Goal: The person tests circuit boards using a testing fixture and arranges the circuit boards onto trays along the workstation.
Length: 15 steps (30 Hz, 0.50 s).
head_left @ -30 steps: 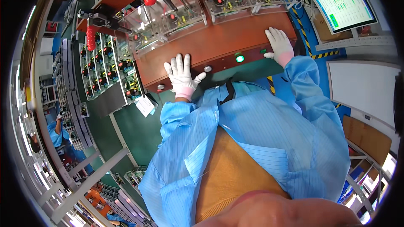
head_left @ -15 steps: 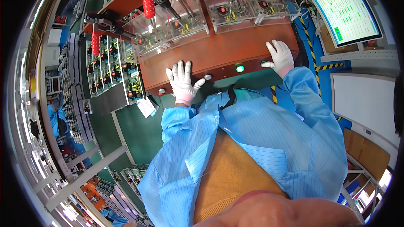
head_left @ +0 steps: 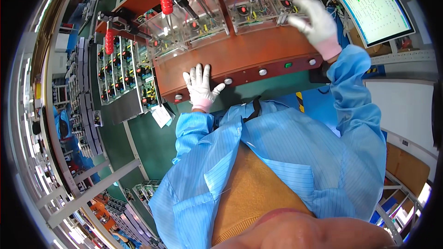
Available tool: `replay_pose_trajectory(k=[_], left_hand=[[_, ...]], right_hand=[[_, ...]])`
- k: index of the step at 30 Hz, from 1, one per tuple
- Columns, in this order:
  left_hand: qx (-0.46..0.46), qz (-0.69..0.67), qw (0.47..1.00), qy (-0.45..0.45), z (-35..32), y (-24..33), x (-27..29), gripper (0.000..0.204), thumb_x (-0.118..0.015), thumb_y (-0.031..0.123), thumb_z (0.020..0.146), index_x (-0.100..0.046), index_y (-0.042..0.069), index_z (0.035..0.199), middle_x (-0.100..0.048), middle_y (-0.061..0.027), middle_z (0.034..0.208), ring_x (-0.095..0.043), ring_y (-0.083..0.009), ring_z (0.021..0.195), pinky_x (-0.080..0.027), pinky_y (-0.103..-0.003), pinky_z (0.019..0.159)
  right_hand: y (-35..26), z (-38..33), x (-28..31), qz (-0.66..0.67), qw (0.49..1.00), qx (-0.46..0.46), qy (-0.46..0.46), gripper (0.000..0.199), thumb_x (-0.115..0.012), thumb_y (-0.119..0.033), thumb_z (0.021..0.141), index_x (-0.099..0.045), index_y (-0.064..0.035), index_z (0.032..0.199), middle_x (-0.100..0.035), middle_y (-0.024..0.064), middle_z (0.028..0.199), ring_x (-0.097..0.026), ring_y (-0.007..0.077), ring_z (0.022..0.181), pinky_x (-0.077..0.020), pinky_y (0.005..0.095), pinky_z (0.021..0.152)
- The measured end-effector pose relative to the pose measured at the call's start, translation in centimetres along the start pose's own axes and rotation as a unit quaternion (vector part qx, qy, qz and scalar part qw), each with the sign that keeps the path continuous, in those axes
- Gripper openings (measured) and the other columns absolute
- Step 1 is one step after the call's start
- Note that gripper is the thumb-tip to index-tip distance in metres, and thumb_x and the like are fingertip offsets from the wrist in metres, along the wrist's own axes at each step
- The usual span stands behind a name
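My left hand [head_left: 201, 86], in a white glove, lies flat with fingers spread on the left part of a reddish-brown test fixture [head_left: 254, 46], beside a round silver button [head_left: 228, 81]. My right hand [head_left: 317, 22], gloved too and slightly blurred, is raised at the fixture's right end. Its fingers are apart, next to the rightmost clear plastic cover [head_left: 272, 14]. Circuit boards with red and yellow parts show behind the clear covers. Above them stand toggle clamps with red handles [head_left: 166, 1]. I see nothing held in either hand.
Racked circuit boards [head_left: 121, 71] stand left of the fixture on a green bench top [head_left: 152, 150]. A white paper slip [head_left: 161, 116] lies near the fixture's left corner. On the right are a lit monitor [head_left: 374, 7] and a white panel [head_left: 399, 106].
My right hand has lifted from the fixture's front right edge up toward the rightmost cover, uncovering a button. The green button light and the green block on the monitor have gone. My left hand stays.
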<state>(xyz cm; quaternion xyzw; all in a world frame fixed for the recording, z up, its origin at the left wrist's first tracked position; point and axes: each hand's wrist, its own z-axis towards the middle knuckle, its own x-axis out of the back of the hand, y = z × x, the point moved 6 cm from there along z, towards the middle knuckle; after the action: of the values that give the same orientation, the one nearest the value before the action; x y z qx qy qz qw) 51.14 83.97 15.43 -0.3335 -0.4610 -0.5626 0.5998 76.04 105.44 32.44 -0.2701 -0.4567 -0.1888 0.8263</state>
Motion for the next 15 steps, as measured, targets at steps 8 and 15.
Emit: replay_pose_trajectory(k=[8, 15], left_hand=[[0.054, -0.042, 0.998, 0.0, -0.1, 1.2, 1.0, 0.077, -0.058, 0.062, 0.068, -0.049, 0.006, 0.12, -0.042, -0.0198, 0.128, -0.037, -0.0411, 0.119, -0.016, -0.054, 0.104], [0.06, -0.079, 0.993, 0.065, -0.8, 3.4, 1.9, 0.066, -0.057, 0.054, 0.073, -0.05, 0.005, 0.116, -0.047, -0.0184, 0.12, -0.041, -0.0392, 0.113, -0.021, -0.053, 0.102]], right_hand=[[-6.8, 8.2, 2.5, -0.086, 0.969, 0.195, 0.122, 0.033, -0.06, -0.018, 0.08, -0.055, -0.0108, 0.112, -0.054, 0.0052, 0.116, -0.059, 0.0245, 0.086, -0.0471, 0.0315, 0.074], [-7.4, 11.4, 7.6, 0.028, 0.972, 0.181, 0.146, 0.025, -0.052, -0.021, 0.087, -0.059, -0.013, 0.109, -0.059, 0.0033, 0.104, -0.058, 0.018, 0.076, -0.0455, 0.0281, 0.065]])
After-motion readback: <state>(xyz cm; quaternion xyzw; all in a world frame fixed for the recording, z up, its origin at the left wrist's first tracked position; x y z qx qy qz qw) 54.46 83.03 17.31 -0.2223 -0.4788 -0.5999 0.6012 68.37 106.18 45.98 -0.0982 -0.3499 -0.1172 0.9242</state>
